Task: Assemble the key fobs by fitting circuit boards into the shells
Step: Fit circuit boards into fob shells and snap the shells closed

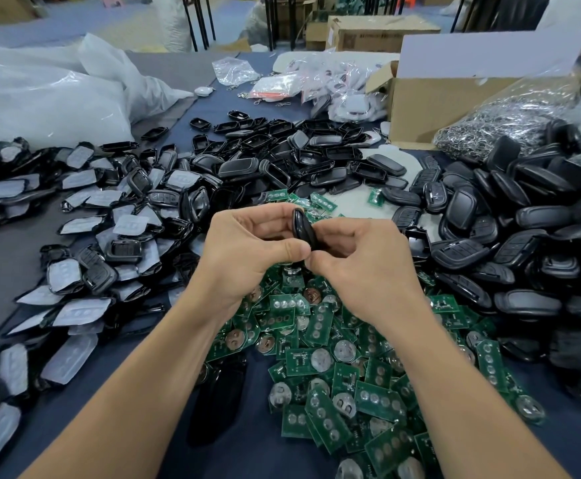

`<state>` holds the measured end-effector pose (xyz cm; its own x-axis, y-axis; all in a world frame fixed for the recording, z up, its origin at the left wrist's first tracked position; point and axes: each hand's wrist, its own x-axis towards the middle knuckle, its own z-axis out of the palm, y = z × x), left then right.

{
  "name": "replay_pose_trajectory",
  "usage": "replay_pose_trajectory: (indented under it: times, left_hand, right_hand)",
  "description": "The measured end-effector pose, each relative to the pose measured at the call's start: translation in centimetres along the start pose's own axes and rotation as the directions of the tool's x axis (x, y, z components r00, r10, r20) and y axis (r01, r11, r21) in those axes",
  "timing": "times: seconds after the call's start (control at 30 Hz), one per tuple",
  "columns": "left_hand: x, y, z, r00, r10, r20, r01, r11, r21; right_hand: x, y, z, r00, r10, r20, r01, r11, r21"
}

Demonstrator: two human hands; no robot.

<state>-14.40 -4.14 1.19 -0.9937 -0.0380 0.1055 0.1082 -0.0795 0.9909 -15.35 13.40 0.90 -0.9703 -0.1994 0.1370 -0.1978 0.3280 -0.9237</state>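
Note:
A black key fob shell [302,227] is held edge-on above the table, between both hands. My left hand [247,252] grips it from the left with thumb and curled fingers. From the right, my right hand [361,267] pinches it, and the two thumbs meet below the shell. Whether a board sits inside is hidden. Under my hands lies a heap of green circuit boards [334,368], many with coin cells.
Shell halves with grey rubber pads [75,257] cover the left. Empty black shells [282,150] are heaped behind, and closed black fobs [524,236] pile up at the right. A cardboard box [430,98], a bag of metal rings [510,122] and plastic bags [40,98] stand at the back.

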Motion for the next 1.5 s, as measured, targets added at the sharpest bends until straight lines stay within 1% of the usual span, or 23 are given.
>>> replay_pose_trajectory:
  times: [0.17, 0.33, 0.53, 0.7, 0.83, 0.93, 1.1, 1.2, 1.33, 1.5]
  left_hand:
    - [0.2, -0.1, -0.2, 0.999, -0.033, 0.011, 0.033, 0.999, -0.013]
    - [0.3, -0.1, -0.5, 0.999, -0.043, 0.01, 0.043, 0.999, 0.01]
    - [0.2, -0.1, -0.4, 1.0, -0.018, 0.009, 0.018, 1.0, 0.019]
    - [0.2, 0.0, -0.4, 1.0, -0.003, 0.023, 0.002, 0.999, 0.036]
    - [0.2, -0.1, -0.6, 1.0, 0.002, 0.025, -0.003, 0.999, 0.044]
    - [0.2, 0.0, -0.6, 0.998, 0.002, 0.058, -0.004, 0.999, 0.035]
    - [-0.1, 0.2, -0.4, 0.996, 0.038, 0.076, -0.04, 0.999, 0.023]
    - [-0.2, 0.3, -0.3, 0.997, 0.049, 0.06, -0.052, 0.998, 0.048]
    - [-0.3, 0.7, -0.2, 1.0, 0.016, -0.017, -0.015, 0.999, 0.052]
    - [-0.4, 0.9, 0.4, 0.991, -0.015, -0.137, 0.022, 0.999, 0.047]
  right_hand:
    - [0.1, 0.0, 0.0, 0.999, 0.022, 0.023, -0.024, 0.997, 0.072]
    - [0.1, 0.0, 0.1, 0.999, 0.001, 0.045, -0.005, 0.995, 0.104]
    - [-0.2, -0.2, -0.1, 0.999, 0.034, 0.019, -0.035, 0.997, 0.066]
    - [-0.1, -0.5, -0.4, 0.997, 0.065, 0.044, -0.068, 0.995, 0.072]
    - [-0.2, -0.5, -0.3, 0.999, 0.024, 0.033, -0.026, 0.998, 0.057]
    - [-0.4, -0.7, -0.2, 1.0, -0.012, 0.022, 0.012, 1.0, 0.026]
    - [-0.4, -0.9, 0.0, 1.0, -0.022, -0.004, 0.022, 1.0, 0.013]
    - [-0.5, -1.1, 0.1, 0.999, 0.007, -0.031, -0.007, 1.0, 0.015]
    - [-0.9, -1.7, 0.6, 0.995, -0.002, -0.097, -0.003, 0.999, -0.052]
    - [-1.4, -1.4, 1.7, 0.978, -0.137, -0.156, 0.084, 0.948, -0.306]
